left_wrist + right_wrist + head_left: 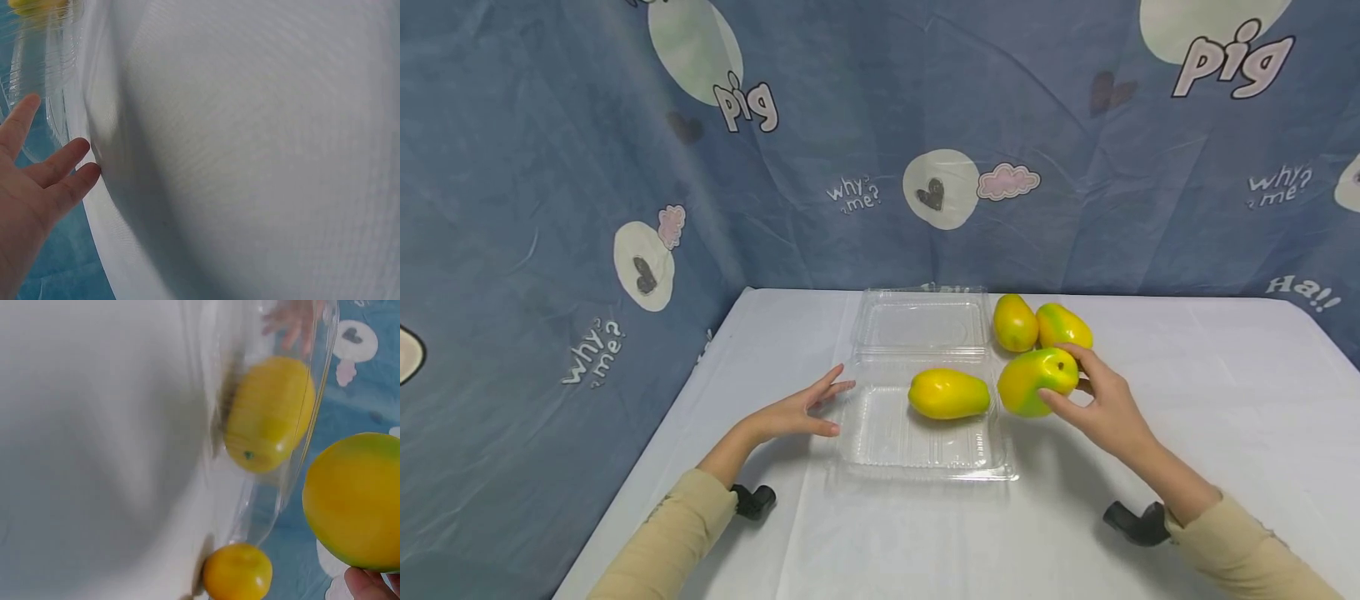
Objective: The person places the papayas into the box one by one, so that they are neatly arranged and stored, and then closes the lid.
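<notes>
My right hand (pixel 1102 406) grips a yellow-green mango (pixel 1033 383), thumb on its near side and fingers behind. It hangs just right of a clear plastic clamshell box (pixel 880 433), its lid folded back. Inside the box's base lies a yellow mango (pixel 949 394), seen through the clear wall in the right wrist view. Fingers spread, my left hand (pixel 793 410) is at the box's left edge, holding nothing. Behind the held fruit, two more mangoes, one yellow (pixel 1015 323) and one yellow-green (pixel 1064 325), lie side by side on the table.
The box lid (pixel 925 325) lies flat toward the back of the white-covered table (pixel 1210 400). A blue printed curtain (pixel 850 233) hangs along the back and left sides. Black wrist mounts (pixel 1138 523) stick out from both sleeves.
</notes>
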Available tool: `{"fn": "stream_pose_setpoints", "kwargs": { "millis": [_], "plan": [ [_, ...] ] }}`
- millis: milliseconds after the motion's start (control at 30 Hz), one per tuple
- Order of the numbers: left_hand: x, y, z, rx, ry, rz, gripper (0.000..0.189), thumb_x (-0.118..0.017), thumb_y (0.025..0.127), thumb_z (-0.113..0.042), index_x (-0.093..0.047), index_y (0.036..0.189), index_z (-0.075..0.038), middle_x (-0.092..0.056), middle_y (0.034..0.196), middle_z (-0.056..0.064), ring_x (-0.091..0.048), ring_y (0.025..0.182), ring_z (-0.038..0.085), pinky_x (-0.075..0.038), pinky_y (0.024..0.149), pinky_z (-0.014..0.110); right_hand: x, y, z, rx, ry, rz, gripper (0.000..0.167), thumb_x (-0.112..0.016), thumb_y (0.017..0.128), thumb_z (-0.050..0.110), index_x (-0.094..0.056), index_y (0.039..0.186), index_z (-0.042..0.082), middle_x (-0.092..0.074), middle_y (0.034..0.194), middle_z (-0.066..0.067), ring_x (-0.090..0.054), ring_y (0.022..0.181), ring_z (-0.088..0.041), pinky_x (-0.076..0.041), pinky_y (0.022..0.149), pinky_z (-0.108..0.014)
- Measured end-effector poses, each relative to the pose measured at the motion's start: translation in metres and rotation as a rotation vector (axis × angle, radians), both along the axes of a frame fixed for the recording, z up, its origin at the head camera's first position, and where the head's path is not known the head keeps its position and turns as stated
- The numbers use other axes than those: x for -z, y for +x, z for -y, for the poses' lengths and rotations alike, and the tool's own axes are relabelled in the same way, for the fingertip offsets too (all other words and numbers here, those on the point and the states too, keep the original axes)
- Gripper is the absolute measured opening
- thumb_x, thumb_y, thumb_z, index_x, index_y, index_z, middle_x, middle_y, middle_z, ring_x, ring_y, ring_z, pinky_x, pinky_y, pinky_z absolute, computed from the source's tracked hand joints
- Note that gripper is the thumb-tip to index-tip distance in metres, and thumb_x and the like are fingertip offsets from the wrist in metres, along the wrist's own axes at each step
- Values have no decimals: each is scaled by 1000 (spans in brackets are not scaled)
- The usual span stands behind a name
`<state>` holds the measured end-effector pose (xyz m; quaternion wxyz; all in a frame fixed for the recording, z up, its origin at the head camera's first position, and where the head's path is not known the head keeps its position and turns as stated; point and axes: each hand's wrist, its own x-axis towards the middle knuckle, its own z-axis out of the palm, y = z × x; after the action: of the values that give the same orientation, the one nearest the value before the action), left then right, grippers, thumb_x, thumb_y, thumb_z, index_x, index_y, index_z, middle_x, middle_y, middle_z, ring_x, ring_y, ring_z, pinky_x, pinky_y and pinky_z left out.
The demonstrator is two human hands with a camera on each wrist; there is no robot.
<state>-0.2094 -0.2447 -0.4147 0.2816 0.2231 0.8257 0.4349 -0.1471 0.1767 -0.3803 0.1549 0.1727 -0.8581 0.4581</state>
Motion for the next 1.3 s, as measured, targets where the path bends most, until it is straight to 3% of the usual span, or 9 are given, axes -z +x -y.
{"fn": "stream_pose_setpoints", "kwargs": {
  "millis": [233, 433, 600, 900, 1033, 1300],
  "plan": [
    [-2, 2, -1, -6, -6, 4, 95, -65, 84, -18, 5, 148, -21, -20, 152, 1, -10, 140, 30, -11, 108, 57, 3, 7, 11, -68, -81, 77, 50, -64, 81, 3, -42, 125, -3, -54, 113, -16, -46, 94, 7, -43, 77, -6],
    [-3, 2, -1, -6, -8, 3, 95, -65, 84, -18, 5, 148, -21, -20, 152, 1, -9, 140, 29, -10, 108, 57, 9, 12, 19, -154, -158, 83, 49, -62, 81, -4, -40, 125, -5, -52, 108, -10, -49, 91, 2, -46, 78, -10],
    [-2, 2, -1, 2, -4, -2, 95, -65, 84, -18, 5, 148, -20, -19, 152, 2, -10, 140, 30, -11, 108, 55, 14, 13, 24, -219, -184, 93, 50, -61, 82, -4, -39, 127, -4, -52, 112, -15, -50, 93, 1, -46, 80, -11],
    [0, 0, 0, 3, -1, -5, 96, -66, 83, -21, 6, 148, -19, -20, 152, 3, -11, 139, 33, -11, 107, 57, 26, 10, 29, -307, -155, 113, 46, -66, 80, -1, -46, 121, -5, -55, 112, -17, -52, 96, 2, -45, 83, -12],
    [-1, 1, 0, 3, -5, -5, 96, -65, 84, -19, 6, 148, -19, -20, 152, 3, -10, 139, 31, -10, 108, 56, 30, 9, 32, -329, -84, 112, 48, -68, 80, 4, -46, 122, -4, -56, 116, -15, -51, 102, 2, -41, 89, -13],
    [-1, 0, 0, 0, -14, -4, 96, -66, 83, -21, 5, 148, -20, -20, 152, 1, -10, 140, 31, -10, 108, 57, 32, 6, 35, -311, 89, 99, 47, -71, 79, 17, -52, 120, 6, -61, 115, -2, -55, 104, -10, -45, 92, -38]
  ]
}}
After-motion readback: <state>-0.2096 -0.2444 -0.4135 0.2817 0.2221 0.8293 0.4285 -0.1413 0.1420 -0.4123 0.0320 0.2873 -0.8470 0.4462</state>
